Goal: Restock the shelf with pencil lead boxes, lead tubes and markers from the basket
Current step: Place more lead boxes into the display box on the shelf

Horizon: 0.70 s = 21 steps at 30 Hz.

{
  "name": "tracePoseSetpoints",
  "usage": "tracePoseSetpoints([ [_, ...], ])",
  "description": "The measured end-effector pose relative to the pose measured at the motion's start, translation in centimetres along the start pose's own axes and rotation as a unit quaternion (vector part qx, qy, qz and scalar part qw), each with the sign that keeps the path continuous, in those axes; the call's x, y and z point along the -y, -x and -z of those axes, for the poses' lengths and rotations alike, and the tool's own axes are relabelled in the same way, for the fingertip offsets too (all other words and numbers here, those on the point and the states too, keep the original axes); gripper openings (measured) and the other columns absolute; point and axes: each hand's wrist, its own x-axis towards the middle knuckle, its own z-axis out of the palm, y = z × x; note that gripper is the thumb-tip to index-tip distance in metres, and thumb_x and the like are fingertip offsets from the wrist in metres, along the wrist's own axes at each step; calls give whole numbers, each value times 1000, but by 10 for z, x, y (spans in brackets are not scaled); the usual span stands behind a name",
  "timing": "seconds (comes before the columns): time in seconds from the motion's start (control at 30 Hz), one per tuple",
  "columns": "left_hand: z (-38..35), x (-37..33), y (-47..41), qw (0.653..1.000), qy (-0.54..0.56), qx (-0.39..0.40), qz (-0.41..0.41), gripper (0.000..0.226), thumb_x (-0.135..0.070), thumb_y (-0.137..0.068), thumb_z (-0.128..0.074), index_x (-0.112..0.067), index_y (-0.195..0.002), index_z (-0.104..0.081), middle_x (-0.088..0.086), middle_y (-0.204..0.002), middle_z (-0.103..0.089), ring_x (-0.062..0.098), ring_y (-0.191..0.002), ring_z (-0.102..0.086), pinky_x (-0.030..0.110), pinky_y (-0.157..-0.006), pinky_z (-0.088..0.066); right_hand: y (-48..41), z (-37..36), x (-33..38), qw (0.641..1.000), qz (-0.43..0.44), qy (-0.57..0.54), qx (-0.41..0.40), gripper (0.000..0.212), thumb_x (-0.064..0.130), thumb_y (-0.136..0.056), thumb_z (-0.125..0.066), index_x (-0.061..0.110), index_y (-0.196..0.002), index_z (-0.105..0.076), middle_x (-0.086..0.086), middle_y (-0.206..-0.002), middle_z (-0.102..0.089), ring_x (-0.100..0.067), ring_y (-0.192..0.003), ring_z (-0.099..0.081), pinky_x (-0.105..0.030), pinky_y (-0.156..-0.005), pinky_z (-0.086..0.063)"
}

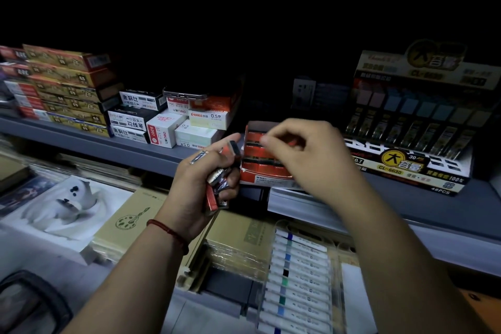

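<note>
Several small red and black lead boxes (219, 180) are sitting bunched in my left hand (189, 184), whose fingers are curling round them just in front of the shelf (135, 149) edge. My right hand (306, 154) is hovering over an open red carton (260, 171) and is pinching one red lead box (288, 142) between thumb and forefinger, though the blur is making that grip hard to read. The carton is standing on the shelf, tilted toward me, and is holding rows of the same red boxes packed side by side. Just to its right, a big display carton (406, 173) is showing lead tubes (406, 127) standing in slanted rows. To the left, white boxes (195, 133) are lying stacked on the shelf, with a phone (184, 93) resting on top of the stack behind them. Below the shelf, near my right forearm, a clear case (336, 266) is holding white markers (298, 274) lying in one neat column, their coloured bands facing up.
</note>
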Motion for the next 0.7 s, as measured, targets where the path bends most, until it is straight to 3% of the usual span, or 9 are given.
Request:
tracePoseSetpoints([
  [0.1,1,0,1,999,-47,-2,-26,54,-10,-82,-62,-9,-136,-60,11,-81,-53,15,-55,-44,23,-44,-30,3,-24,16,997,21,-64,25,12,36,-86,-78,25,-90,-75,16,-64,-61,2,-55,-52,-10,-55,-37],
  [0.23,1,0,5,996,-63,-23,-51,48,-6,-81,-62,-17,-128,-68,13,-80,-52,19,-57,-44,26,-48,-27,-2,-32,14,999,10,-31,33,12,33,-84,-80,24,-90,-74,8,-70,-61,1,-55,-52,-10,-55,-39],
  [0.33,1,0,7,996,-68,-8,-56,51,-3,-81,-61,-19,-130,-66,12,-78,-52,19,-58,-45,29,-49,-26,-4,-31,10,997,11,-47,57,5,28,-85,-78,24,-85,-75,11,-69,-57,-1,-56,-50,-23,-61,-44],
  [0.43,1,0,6,996,-62,-5,-57,54,1,-83,-63,-18,-133,-63,10,-73,-52,17,-56,-44,28,-48,-27,-2,-30,12,998,21,-24,48,4,26,-86,-78,25,-83,-75,11,-76,-58,-1,-64,-54,-21,-64,-47],
  [0.5,1,0,4,998,-42,-10,-55,54,0,-81,-61,-16,-133,-63,9,-66,-49,17,-54,-43,27,-48,-26,-3,-28,13,998,7,-39,41,5,21,-88,-75,23,-83,-74,12,-67,-64,-1,-60,-57,-19,-61,-47],
  [0.57,0,1,3,998,-31,-14,-54,52,-2,-80,-59,-14,-130,-65,10,-66,-52,17,-53,-43,26,-48,-25,-4,-21,10,998,-20,-61,24,8,17,-90,-72,22,-84,-73,7,-66,-69,-3,-60,-66,-27,-64,-56],
  [0.63,-1,1,4,998,-31,-15,-51,49,1,-81,-59,-11,-129,-63,12,-85,-67,15,-53,-45,26,-47,-26,-4,-9,6,997,-41,-69,-3,12,11,-90,-70,23,-88,-70,-1,-69,-71,-11,-63,-71,-42,-69,-62],
  [0.7,-3,1,4,998,-36,-19,-43,44,7,-87,-54,-10,-127,-63,9,-107,-71,14,-52,-46,24,-46,-28,-1,8,3,996,-57,-67,-16,19,8,-90,-68,26,-96,-68,-7,-72,-70,-15,-63,-73,-51,-66,-61],
])
